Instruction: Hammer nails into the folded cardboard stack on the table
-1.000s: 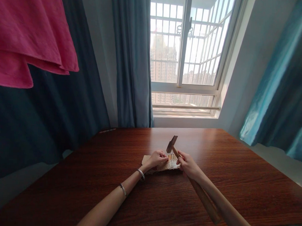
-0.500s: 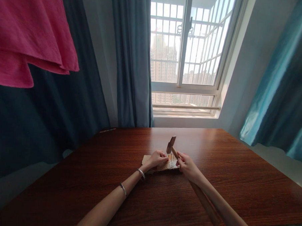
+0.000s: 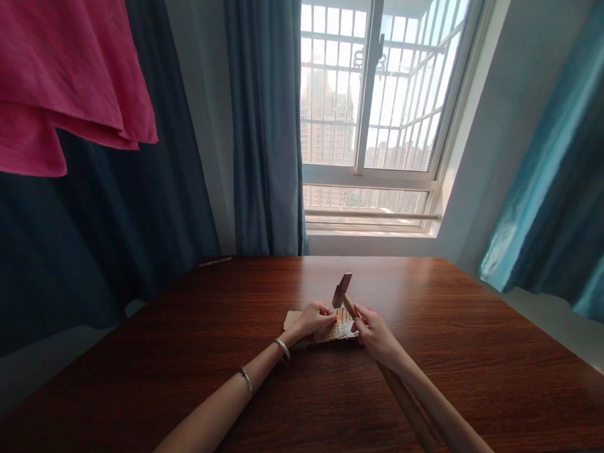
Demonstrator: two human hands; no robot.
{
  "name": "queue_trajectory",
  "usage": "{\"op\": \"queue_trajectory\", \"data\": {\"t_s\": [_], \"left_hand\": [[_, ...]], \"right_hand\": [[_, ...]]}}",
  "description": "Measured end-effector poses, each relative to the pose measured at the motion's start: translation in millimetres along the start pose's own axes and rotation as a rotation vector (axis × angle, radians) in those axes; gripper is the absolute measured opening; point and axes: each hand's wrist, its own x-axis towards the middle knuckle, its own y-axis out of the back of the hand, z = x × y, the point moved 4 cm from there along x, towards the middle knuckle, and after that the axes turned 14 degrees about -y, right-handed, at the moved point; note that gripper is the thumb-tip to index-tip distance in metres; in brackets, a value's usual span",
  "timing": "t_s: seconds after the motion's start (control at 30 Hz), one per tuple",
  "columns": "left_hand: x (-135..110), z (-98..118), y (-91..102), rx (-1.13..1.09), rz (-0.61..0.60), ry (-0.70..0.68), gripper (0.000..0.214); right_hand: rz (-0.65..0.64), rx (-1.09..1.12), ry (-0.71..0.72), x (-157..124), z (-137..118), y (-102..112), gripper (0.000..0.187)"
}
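A small pale wooden board with several nails standing in it lies on the dark wooden table. My left hand rests on the board with fingers pinched at a nail near its far edge. My right hand grips the wooden handle of a hammer close to the head. The metal head hangs just above the nails. The long handle runs back under my right forearm.
A barred window stands beyond the table's far edge, with blue-grey curtains on both sides. A pink cloth hangs at the upper left. A small dark flat object lies at the table's far left edge.
The hammer head has tipped a little to the left and down toward the nails. My right hand shifted slightly left. My left hand has stayed on the board.
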Motion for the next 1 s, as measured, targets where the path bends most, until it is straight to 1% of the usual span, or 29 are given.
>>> {"op": "queue_trajectory", "data": {"t_s": [0.13, 0.27, 0.4, 0.5, 0.67, 0.77, 0.83, 0.9, 1.0], "left_hand": [[0.2, 0.5, 0.3, -0.018, -0.006, -0.015, 0.033], [0.0, 2.8, 1.8, -0.009, -0.024, -0.006, 0.032], [-0.3, 7.4, 5.0, 0.013, -0.020, -0.002, 0.032], [-0.6, 10.9, 6.6, -0.014, -0.021, 0.007, 0.033], [-0.7, 17.1, 7.8, -0.069, -0.048, 0.011, 0.043], [-0.1, 24.7, 13.3, -0.082, -0.043, -0.030, 0.049], [0.2, 29.2, 22.8, -0.081, -0.004, -0.061, 0.047], [-0.7, 29.9, 37.2, -0.068, 0.059, -0.072, 0.041], [-7.6, 22.3, 62.4, -0.022, 0.131, -0.055, 0.036]], "right_hand": [[-0.016, 0.058, -0.022, -3.3, -1.7, -1.4, 0.024], [-0.037, 0.189, -0.054, -8.7, -5.2, 4.7, 0.033], [0.005, 0.320, -0.087, -16.5, -7.2, 22.6, 0.044], [0.033, 0.384, -0.126, -22.5, -4.6, 38.1, 0.050], [0.083, 0.417, -0.173, -29.3, 9.2, 58.9, 0.051], [0.137, 0.384, -0.207, -29.3, 24.1, 68.7, 0.053], [0.182, 0.321, -0.208, -28.0, 35.7, 76.9, 0.054], [0.234, 0.216, -0.199, -26.9, 48.8, 87.4, 0.054], [0.326, -0.006, -0.165, -27.5, 68.9, 105.6, 0.051]]}}
